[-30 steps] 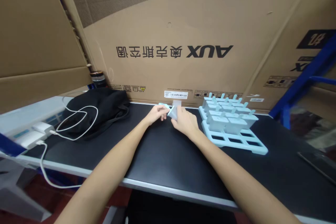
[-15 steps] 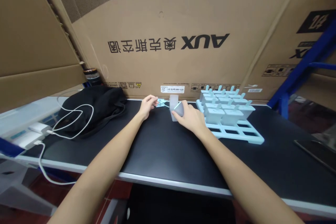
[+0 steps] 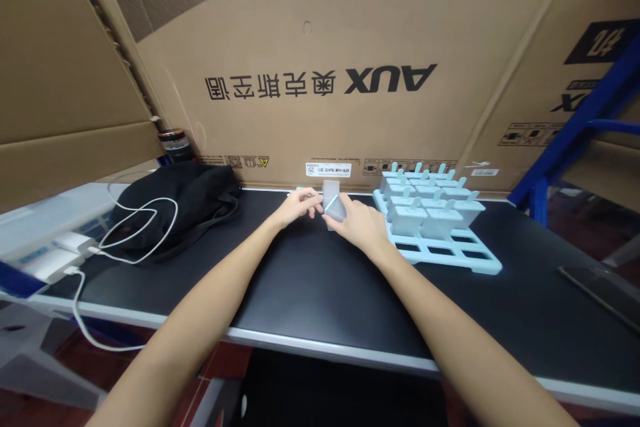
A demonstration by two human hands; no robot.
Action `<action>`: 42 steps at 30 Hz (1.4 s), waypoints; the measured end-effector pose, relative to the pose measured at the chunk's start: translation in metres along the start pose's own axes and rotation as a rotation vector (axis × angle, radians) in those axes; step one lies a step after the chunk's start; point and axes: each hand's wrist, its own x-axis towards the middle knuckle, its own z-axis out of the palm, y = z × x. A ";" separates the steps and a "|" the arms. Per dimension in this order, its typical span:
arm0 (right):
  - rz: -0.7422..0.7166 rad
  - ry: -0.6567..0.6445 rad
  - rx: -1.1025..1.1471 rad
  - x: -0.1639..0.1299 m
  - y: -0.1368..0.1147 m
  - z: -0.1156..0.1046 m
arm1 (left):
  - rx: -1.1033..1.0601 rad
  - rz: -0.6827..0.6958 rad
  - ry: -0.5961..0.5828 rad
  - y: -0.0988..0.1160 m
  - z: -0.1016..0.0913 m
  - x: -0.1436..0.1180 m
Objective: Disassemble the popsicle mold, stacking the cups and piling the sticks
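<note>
My right hand [image 3: 364,221] is closed round a translucent popsicle mold [image 3: 338,209], tilted so that its light-blue lid edge faces left. My left hand [image 3: 300,205] is at the lid end of this mold, its fingers curled round the lid's handle, which they mostly hide. Just behind the held mold stands another translucent mold [image 3: 331,189], partly covered by it. A bit of light-blue plastic [image 3: 299,188] shows behind my left hand.
On the right, a light-blue rack [image 3: 450,259] holds several popsicle molds [image 3: 440,221] with handled lids. A black bag [image 3: 175,207], white cables and chargers [image 3: 55,265] lie left. A cardboard box [image 3: 280,127] walls the back; a phone [image 3: 600,290] lies far right.
My left hand has moved right, from the light-blue pieces to the lid end of the mold. My right hand has turned the mold slightly and stayed nearly in place.
</note>
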 end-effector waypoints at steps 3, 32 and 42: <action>-0.026 0.010 -0.017 -0.002 -0.003 0.000 | 0.000 -0.025 -0.114 0.008 0.006 -0.002; -0.003 -0.036 0.066 -0.005 -0.001 -0.009 | 0.527 -0.071 0.455 -0.062 -0.046 0.009; 0.024 -0.177 0.053 -0.003 0.001 -0.003 | 0.759 0.107 0.268 -0.043 -0.034 0.002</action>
